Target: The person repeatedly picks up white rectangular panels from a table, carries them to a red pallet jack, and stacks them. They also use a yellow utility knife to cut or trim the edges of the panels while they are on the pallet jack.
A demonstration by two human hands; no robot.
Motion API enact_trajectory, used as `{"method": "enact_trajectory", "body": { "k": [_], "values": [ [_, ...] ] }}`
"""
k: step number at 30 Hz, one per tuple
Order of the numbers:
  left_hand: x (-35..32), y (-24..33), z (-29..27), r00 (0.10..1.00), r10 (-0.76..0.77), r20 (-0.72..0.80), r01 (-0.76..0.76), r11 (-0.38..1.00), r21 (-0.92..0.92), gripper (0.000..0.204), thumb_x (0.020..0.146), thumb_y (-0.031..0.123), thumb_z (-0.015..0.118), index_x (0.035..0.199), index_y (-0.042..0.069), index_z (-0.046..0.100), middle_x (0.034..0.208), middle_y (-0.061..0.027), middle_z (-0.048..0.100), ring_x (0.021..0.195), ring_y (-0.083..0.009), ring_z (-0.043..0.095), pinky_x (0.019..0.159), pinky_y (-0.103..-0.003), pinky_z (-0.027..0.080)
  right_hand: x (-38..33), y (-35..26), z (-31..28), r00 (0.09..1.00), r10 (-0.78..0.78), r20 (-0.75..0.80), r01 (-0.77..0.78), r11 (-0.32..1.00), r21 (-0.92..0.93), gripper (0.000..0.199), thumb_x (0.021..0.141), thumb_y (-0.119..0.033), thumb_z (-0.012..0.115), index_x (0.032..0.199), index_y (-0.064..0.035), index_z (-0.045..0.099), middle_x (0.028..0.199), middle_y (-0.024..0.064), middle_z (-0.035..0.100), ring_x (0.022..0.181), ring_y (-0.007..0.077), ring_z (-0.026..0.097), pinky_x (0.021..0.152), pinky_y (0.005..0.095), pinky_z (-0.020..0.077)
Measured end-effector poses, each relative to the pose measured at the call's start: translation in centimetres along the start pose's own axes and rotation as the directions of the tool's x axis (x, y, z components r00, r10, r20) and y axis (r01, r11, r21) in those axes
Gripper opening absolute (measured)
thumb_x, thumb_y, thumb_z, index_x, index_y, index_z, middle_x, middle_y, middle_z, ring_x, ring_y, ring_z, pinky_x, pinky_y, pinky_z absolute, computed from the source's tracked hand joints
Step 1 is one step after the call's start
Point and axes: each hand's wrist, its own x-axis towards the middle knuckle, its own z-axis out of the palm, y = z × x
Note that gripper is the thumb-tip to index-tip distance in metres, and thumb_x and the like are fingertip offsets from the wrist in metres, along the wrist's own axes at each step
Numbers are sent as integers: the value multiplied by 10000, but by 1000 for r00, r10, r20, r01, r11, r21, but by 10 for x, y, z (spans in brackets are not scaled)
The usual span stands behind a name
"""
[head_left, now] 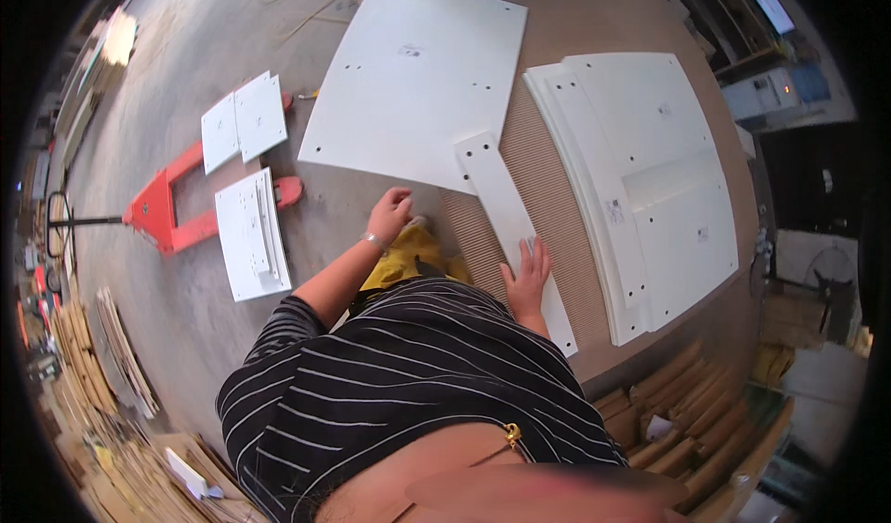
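Flat, right hand point(527, 272) presses narrow white strip point(512, 231).

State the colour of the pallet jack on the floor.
The pallet jack is red-orange, with white panels stacked on its forks; the head view shows it best.

A small pale rectangular sticker label with dark print point(409, 51) sits near the top of the large white flat panel, and similar small stickers point(615, 211) lie on the white stacked panels at the right, one near their left edge and others point(703, 233) farther right. At the upper right, a tilted bright rectangular screen point(769, 4) glows bluish-white against dark shelving. Below it, a grey box-like machine face shows a small orange-red lit spot point(789, 88).
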Motion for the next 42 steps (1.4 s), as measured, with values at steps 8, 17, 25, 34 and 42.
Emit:
{"method": "enact_trajectory", "body": {
  "k": [8,17,25,34,42],
  "values": [
    [-52,-97,-108,900,-435,-21,420,881,-219,297,875,197,507,1131,47,517,935,-89,597,668,-169,609,576,-274,501,56,-6,4,983,124,132,-98,977,-191,933,678,-316,756,1431,-190,218,1381,211,305,1246,433,305,1023,536,247],
    [-81,-217,-257,756,-632,-169,653,747,129,294,810,216,509,1025,35,595,883,-136,647,638,-220,644,571,-338,513,-20,67,-32,927,301,222,-245,937,-250,926,668,-238,736,1416,-44,224,1402,214,320,1263,394,316,1048,474,257],
    [-46,-258,-344,780,-481,-401,616,704,353,369,842,374,476,834,54,657,761,-107,666,676,-250,637,689,-388,494,18,36,8,925,373,-63,-353,790,-502,646,782,-201,625,1325,32,361,1323,251,400,1211,373,402,1011,450,330],
    [176,-34,-261,814,-220,-537,167,975,-146,494,828,480,529,988,24,631,988,-179,641,972,-308,600,847,-395,455,98,-233,118,851,-63,521,-54,977,207,541,842,-83,558,1336,8,358,1312,220,427,1187,328,443,1006,391,347],
    [221,7,-219,988,-148,40,147,988,42,531,882,474,429,918,-16,630,887,-148,646,828,-276,623,738,-381,481,95,-238,104,738,173,653,-367,914,172,517,884,-119,535,1355,-29,342,1275,206,483,1117,282,523,922,348,424]
  ]
}}
